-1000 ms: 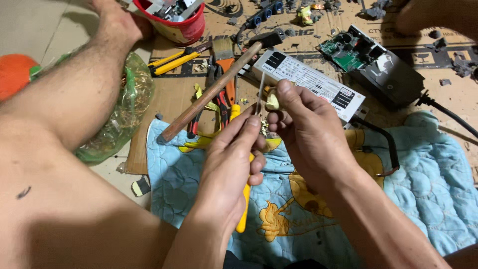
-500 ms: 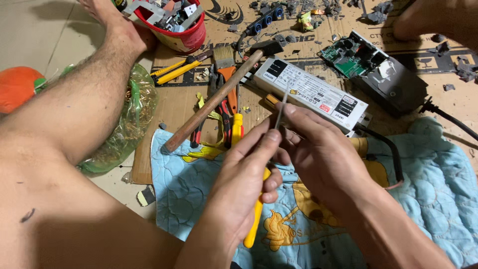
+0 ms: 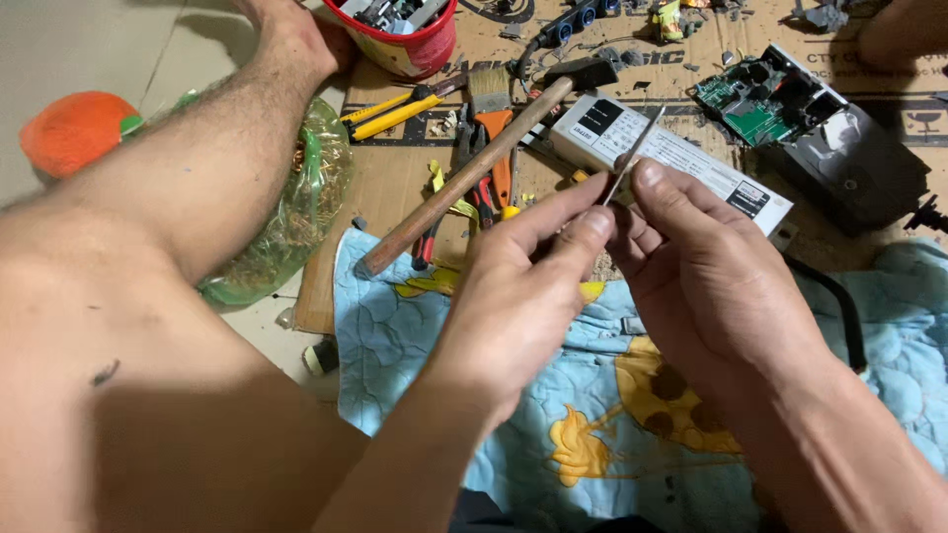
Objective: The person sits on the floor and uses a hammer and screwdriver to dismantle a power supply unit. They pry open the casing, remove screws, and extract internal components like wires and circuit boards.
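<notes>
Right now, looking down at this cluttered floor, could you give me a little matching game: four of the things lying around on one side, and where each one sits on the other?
Things:
1. wooden-handled hammer
2. round red plastic tub
3. green circuit board
4. thin grey metal strip

Places:
A. pinched between the fingertips of both hands
B. top edge of the view, beside the bare foot
C. lying slantwise across the cardboard, head toward the long white box
D. upper right, on the dark casing

Pairs: 1-C, 2-B, 3-D, 4-A
</notes>
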